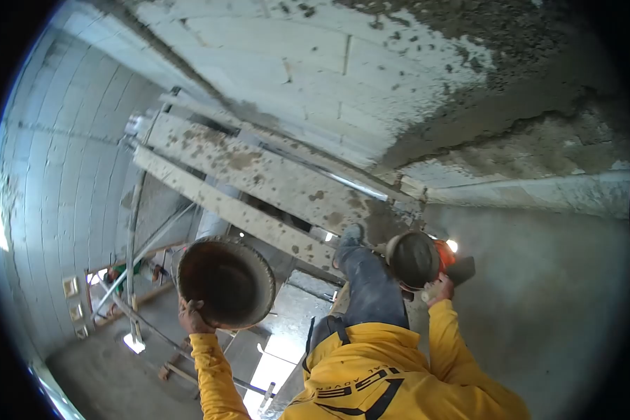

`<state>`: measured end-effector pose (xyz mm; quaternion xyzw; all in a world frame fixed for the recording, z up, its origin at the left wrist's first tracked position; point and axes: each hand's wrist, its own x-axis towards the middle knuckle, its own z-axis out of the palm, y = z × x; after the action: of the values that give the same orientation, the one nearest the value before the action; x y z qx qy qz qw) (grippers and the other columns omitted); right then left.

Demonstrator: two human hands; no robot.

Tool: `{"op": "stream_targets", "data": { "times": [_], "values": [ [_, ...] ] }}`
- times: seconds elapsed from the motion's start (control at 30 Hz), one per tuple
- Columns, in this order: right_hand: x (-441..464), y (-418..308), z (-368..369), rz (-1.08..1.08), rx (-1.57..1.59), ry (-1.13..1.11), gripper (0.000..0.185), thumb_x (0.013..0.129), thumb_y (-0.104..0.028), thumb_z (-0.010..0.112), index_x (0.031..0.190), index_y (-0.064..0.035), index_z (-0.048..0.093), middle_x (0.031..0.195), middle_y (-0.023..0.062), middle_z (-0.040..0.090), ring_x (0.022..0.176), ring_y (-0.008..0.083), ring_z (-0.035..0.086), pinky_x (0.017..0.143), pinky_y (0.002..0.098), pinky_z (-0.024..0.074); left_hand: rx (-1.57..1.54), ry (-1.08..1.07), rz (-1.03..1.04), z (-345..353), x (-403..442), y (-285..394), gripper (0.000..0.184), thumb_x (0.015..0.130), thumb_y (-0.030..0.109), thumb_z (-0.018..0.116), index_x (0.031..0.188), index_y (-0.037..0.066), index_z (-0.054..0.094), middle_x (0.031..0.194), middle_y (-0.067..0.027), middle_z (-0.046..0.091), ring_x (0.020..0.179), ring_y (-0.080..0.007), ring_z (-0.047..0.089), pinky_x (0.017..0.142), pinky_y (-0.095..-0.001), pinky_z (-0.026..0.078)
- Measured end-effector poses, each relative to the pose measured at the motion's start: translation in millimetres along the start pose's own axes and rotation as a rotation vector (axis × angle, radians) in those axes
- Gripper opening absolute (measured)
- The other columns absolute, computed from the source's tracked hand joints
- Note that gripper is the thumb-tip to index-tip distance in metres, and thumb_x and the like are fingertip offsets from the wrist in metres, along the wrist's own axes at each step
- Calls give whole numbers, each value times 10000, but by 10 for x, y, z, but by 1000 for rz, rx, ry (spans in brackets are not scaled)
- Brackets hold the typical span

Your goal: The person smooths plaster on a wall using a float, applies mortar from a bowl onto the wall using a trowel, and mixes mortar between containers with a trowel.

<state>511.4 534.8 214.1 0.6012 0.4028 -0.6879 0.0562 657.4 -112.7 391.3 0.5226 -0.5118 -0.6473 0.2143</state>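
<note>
My left hand (pixel 194 318) grips the rim of a wide, round mortar tub (pixel 225 283), dark inside and crusted at the edge. The tub is tilted so its hollow faces me, and no load shows in it. On the right, my right hand (pixel 439 288) is closed at the edge of a smaller round bucket (pixel 414 260) with grey mortar in it. Something orange (pixel 444 253) and a dark flat blade-like piece (pixel 462 270) show just beyond that hand. Whether its fingers also hold the blade-like piece I cannot tell.
Mortar-splashed scaffold planks (pixel 259 175) run along the block wall (pixel 294 63), with gaps between them. My foot (pixel 352 236) stands at the planks. Metal scaffold poles (pixel 134 231) rise at left. Far below, another person (pixel 119 274) is partly visible. Wet plaster (pixel 490 105) covers the wall's upper right.
</note>
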Motion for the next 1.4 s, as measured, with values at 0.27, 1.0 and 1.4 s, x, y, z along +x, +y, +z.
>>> {"op": "stream_targets", "data": {
  "times": [0.27,1.0,1.4],
  "values": [
    [435,-310,1114,15,-21,3,162,922,-217,644,894,-219,485,727,-34,376,604,151,393,581,347,415,72,-125,77,1361,268,385,537,666,-38,513,1191,-23,620,1087,-77,651,976,-206,616,889,-302,498],
    [3067,794,1718,-149,-222,60,107,857,-103,720,931,-88,644,645,-28,492,525,118,486,548,297,463,469,-927,92,4907,2403,-3931,583,725,9,522,1297,-59,610,1154,-102,698,1005,-186,653,888,-277,506],
    [4535,833,640,-844,-1015,400,253,848,-230,676,987,-18,675,896,226,707,842,418,681,769,484,534,629,-1308,242,5831,2420,-5511,498,750,-8,532,1234,-37,645,1044,-97,717,903,-164,642,806,-283,511]
  ]
}}
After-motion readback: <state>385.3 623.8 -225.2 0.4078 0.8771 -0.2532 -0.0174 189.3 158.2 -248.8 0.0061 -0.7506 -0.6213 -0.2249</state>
